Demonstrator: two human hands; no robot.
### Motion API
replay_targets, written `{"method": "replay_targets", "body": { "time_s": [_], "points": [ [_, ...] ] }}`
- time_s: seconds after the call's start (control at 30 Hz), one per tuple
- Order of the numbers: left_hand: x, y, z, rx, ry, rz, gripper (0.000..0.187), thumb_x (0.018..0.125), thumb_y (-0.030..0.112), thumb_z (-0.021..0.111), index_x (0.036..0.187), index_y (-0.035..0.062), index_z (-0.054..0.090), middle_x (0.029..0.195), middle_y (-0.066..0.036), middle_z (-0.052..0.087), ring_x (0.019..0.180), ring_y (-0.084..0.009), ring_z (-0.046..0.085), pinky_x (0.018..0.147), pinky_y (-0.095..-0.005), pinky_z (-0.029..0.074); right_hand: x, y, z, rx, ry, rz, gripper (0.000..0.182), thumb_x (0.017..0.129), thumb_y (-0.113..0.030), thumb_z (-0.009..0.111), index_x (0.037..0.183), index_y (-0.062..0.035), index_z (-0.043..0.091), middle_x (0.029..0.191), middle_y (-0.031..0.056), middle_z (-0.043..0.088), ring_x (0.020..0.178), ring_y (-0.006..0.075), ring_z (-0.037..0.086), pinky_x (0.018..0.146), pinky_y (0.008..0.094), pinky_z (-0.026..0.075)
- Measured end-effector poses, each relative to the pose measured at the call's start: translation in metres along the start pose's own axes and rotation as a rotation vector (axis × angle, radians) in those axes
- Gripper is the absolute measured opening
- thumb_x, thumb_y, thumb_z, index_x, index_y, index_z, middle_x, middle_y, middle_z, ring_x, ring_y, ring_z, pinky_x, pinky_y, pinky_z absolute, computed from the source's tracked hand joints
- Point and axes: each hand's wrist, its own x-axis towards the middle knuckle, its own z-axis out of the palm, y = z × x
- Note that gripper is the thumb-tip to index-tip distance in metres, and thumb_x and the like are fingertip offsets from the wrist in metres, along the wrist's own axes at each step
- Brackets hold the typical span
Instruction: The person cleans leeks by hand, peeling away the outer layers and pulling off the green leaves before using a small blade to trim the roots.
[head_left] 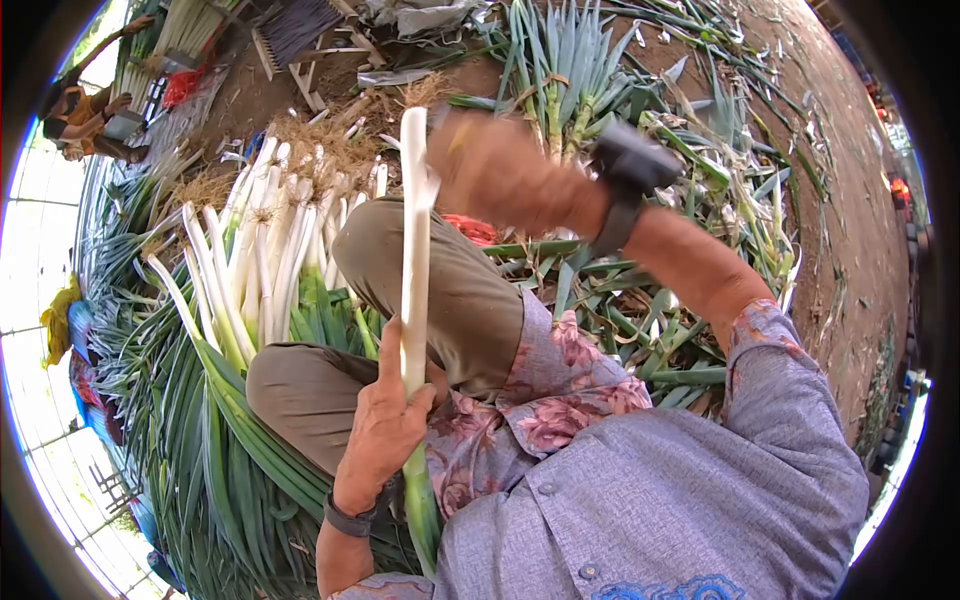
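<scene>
A leek (414,250) stands nearly upright in front of my body, its white shank on top and its green part hanging down by my shirt. My left hand (386,425) is wrapped around the lower shank, with the index finger stretched up along it. My right hand (490,165) is beside the leek's upper end and smeared by motion, so its fingers and anything in them cannot be made out. To the left of my knees lies a big pile of leeks (265,250), with pale shanks and roots toward the far side.
Leek leaves and trimmings (690,160) litter the ground on the right. A tied bundle of leeks (560,80) lies farther ahead. Something red (470,230) shows by my knee. Another person (95,120) is at the far left, near a wooden crate (290,35).
</scene>
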Motion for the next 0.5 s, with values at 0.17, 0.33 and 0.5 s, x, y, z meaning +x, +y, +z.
{"method": "replay_targets", "body": {
  "time_s": [0.17,0.33,0.5],
  "points": [
    [0.003,-0.015,0.003,-0.019,0.017,0.039,0.079,0.08,0.002,0.056,0.149,0.0079,0.019,0.087,-0.016,0.061,0.072,-0.0251,0.059,0.074,-0.0349,0.047,-0.059,0.135,-0.083,-0.513,0.472,0.683,0.012,0.078,-0.009,0.055,0.073,0.0012,0.052,0.056,0.0222,0.051,0.053,0.0363,0.056,0.051,0.046,0.043],
    [0.006,-0.02,0.002,-0.24,-0.048,-0.052,0.078,0.081,0.001,0.055,0.15,0.0091,0.018,0.085,-0.01,0.061,0.066,-0.0152,0.058,0.064,-0.0297,0.05,-0.124,0.159,-0.085,-0.633,0.566,0.643,0.006,0.088,-0.011,0.057,0.084,-0.0065,0.059,0.065,0.008,0.058,0.056,0.0209,0.06,0.047,0.0334,0.044],
    [0.007,-0.024,-0.002,-0.558,-0.121,-0.169,0.071,0.084,0.003,0.053,0.149,0.0089,0.023,0.081,-0.007,0.058,0.064,-0.0132,0.058,0.059,-0.0284,0.053,-0.11,0.082,-0.026,-0.105,0.413,0.633,0.008,0.082,-0.002,0.052,0.082,-0.0092,0.055,0.058,0.0067,0.052,0.047,0.0182,0.051,0.043,0.0323,0.042]
  ]
}}
